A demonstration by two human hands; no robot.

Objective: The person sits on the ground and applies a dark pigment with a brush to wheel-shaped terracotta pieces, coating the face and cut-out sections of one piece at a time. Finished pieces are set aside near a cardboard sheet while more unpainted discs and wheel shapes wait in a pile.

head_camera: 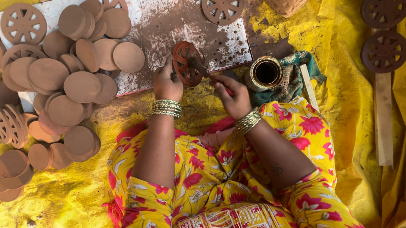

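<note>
- Two bare hands meet over a white board smeared with brown paint [172, 12], seen from the head camera
- Left hand [168, 84] pinches the lower edge of a round reddish-brown clay wheel with cut-out spokes [185, 63], standing it up on its rim, seemingly so its face is open to the brush
- Right hand [235, 98] is closed around a thin paintbrush [205, 71], whose long axis slants up-left, tip on the wheel
- Brass paint pot [265, 73] sits just right of the wheel; plain clay discs [79, 79] are piled at left
</note>
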